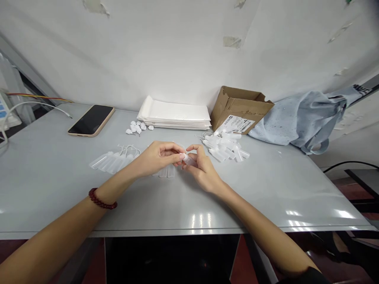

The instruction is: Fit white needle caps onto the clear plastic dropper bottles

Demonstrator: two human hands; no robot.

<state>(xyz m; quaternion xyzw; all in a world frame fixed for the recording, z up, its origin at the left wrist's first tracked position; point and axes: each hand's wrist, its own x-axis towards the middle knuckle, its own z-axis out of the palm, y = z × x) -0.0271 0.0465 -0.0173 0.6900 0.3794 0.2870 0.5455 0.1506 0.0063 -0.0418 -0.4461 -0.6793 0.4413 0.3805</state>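
My left hand (161, 158) pinches the small white cap (184, 156) at the end of a translucent plastic bottle. The bottle's body (191, 161) is held between the thumb and fingers of my right hand (204, 169). Left of my hands, several clear bottles with white strings (114, 161) lie side by side, and more clear bottles (167, 171) lie partly hidden below my left hand. To the right is a loose pile of similar bottles (226, 146). A small group of white caps (136, 127) rests behind my left hand.
On the grey table (142, 213) a phone (91, 120) lies at the back left. A stack of white envelopes (174, 114) and an open cardboard box (239, 108) stand along the wall. Light blue cloth (293, 118) is bunched at the right, and a white cable (38, 103) runs in from the left.
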